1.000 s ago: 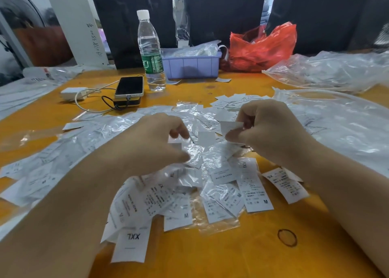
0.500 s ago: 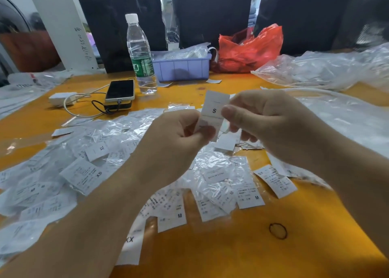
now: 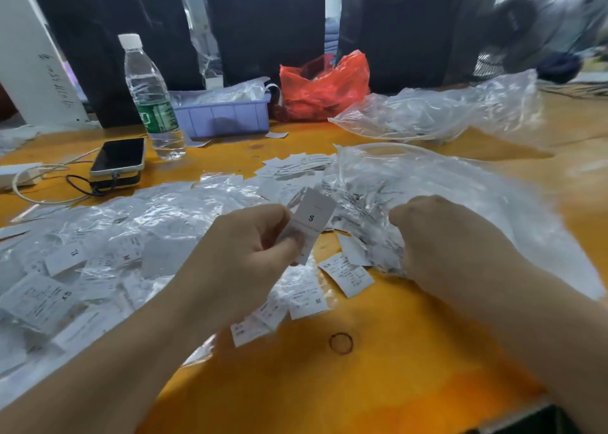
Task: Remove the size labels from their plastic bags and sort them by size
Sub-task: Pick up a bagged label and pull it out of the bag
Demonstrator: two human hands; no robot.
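Observation:
My left hand [image 3: 250, 252] pinches a white label printed S [image 3: 312, 218] and holds it upright above the orange table [image 3: 378, 391]. To its right, my right hand [image 3: 441, 246] sits with its back up and its fingers curled into the crumpled edge of a large clear plastic bag [image 3: 460, 183]; what the fingers hold is hidden. Many bagged and loose labels [image 3: 65, 259] cover the table's left and middle, among them an XS label [image 3: 350, 275] and an M label [image 3: 309, 303].
At the back stand a water bottle [image 3: 151, 98], a purple tray [image 3: 227, 118], a red plastic bag [image 3: 324, 88] and another clear bag [image 3: 437, 111]. A phone [image 3: 118, 155] with cables lies at the left. A small ring [image 3: 341, 343] lies near the front.
Both hands lifted the S label out of the pile. My right hand then let go of it and moved right and down to the large clear bag; my left hand keeps the label.

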